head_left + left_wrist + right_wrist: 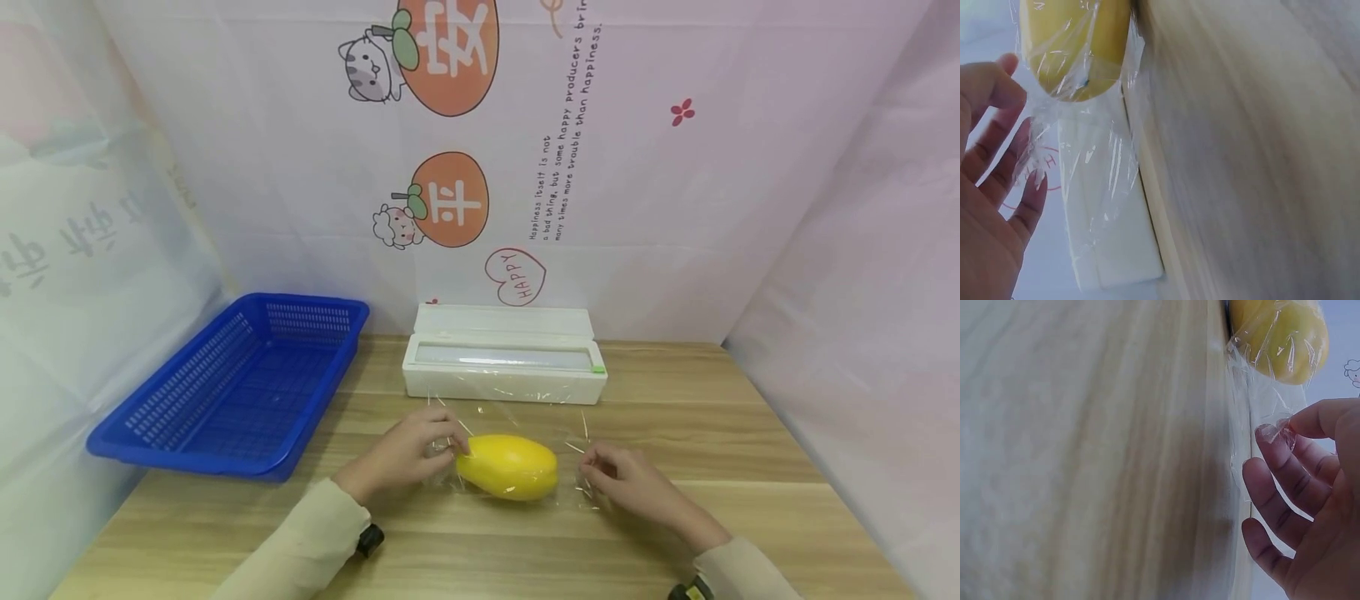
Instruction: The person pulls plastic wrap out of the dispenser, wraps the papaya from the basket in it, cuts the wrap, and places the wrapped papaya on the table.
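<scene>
From the head view, the backdrop reads "HAPPY" in a heart and "Happiness itself is not a bad thing". A yellow mango (pixel 507 467) lies on cling film (pixel 510 408) on the counter (pixel 712 433), between both hands, before a white film dispenser (pixel 502 354); a blue basket (pixel 240 387) sits left.

Left wrist: the left hand (pixel 991 187) pinches film (pixel 1094 156) beside the mango (pixel 1072 44).

Right wrist: the right hand (pixel 1304 494) pinches film (pixel 1275 425) near the mango (pixel 1282 337).

Mango (pixel 508 467) on film sheet (pixel 510 417) in middle of surface (pixel 750 467), left hand (pixel 408 454) touching its left end, right hand (pixel 630 482) just right of it, film dispenser box (pixel 504 358) behind, basket (pixel 232 387) at far left, backdrop (pixel 675 208) behind all
</scene>
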The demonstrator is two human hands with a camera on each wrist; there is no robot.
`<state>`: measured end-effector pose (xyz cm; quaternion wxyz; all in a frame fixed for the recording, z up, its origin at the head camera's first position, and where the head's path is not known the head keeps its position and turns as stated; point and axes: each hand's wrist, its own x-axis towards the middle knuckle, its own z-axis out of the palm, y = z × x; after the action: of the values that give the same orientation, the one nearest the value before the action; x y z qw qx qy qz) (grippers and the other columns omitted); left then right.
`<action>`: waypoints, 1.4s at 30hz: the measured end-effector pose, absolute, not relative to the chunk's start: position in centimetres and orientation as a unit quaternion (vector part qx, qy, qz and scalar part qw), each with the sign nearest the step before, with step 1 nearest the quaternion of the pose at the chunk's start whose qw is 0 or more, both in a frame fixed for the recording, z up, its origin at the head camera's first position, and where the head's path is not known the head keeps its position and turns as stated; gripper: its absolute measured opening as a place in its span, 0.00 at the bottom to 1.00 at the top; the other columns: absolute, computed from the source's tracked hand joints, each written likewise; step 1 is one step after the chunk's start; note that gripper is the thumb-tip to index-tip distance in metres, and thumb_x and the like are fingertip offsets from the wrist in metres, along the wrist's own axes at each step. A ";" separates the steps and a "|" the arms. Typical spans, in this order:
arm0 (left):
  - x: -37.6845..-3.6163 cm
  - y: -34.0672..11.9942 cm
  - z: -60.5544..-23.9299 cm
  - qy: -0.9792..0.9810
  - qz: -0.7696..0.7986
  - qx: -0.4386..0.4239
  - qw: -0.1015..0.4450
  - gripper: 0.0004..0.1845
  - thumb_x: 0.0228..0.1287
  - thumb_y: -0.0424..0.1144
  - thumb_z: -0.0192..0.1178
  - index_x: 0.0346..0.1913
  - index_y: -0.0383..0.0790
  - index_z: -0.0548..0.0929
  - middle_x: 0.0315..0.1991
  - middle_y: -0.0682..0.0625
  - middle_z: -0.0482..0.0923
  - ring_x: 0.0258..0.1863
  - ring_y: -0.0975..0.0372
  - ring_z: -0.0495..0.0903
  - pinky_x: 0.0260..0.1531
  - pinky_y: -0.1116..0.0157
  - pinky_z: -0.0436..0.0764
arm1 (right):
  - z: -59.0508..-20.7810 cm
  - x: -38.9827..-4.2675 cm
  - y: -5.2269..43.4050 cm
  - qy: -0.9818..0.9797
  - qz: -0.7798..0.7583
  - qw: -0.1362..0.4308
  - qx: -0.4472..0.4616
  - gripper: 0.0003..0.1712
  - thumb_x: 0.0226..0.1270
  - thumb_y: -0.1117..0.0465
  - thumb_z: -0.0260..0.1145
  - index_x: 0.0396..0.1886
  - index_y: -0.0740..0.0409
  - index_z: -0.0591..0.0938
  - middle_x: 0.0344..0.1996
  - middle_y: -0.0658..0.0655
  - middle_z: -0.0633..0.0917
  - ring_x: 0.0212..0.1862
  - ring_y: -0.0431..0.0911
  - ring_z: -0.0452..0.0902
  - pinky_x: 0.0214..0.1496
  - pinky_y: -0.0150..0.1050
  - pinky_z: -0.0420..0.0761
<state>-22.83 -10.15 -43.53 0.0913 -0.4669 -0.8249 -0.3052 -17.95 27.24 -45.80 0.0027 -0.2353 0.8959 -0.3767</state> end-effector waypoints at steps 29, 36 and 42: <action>-23.0 -10.0 -44.2 -0.857 -0.280 -0.430 0.045 0.12 0.66 0.43 0.67 0.50 0.50 0.82 0.51 0.59 0.81 0.54 0.66 0.77 0.58 0.63 0.76 | -44.0 -16.0 24.9 0.872 -0.172 -0.170 -0.425 0.34 0.62 0.55 0.73 0.68 0.44 0.76 0.71 0.52 0.71 0.67 0.55 0.71 0.62 0.59 0.74; -22.9 -10.0 -44.1 -0.857 -0.294 -0.422 0.019 0.17 0.67 0.45 0.67 0.57 0.48 0.80 0.56 0.57 0.79 0.57 0.63 0.77 0.59 0.61 0.76 | -44.1 -16.1 24.6 0.891 -0.228 -0.102 -0.378 0.39 0.64 0.55 0.73 0.74 0.47 0.70 0.73 0.55 0.67 0.69 0.58 0.67 0.64 0.60 0.70; -23.0 -9.7 -44.2 -0.859 -0.314 -0.404 -0.013 0.23 0.69 0.48 0.64 0.65 0.50 0.75 0.62 0.56 0.76 0.57 0.63 0.77 0.60 0.60 0.76 | -44.5 -17.3 24.5 0.890 -0.300 -0.077 -0.333 0.33 0.67 0.52 0.71 0.70 0.49 0.73 0.70 0.57 0.71 0.69 0.57 0.67 0.66 0.60 0.69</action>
<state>-22.98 -9.71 -44.20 -0.0133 -0.4043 -0.8589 -0.3143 -17.29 24.53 -44.55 -0.0771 -0.3332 0.8904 -0.3003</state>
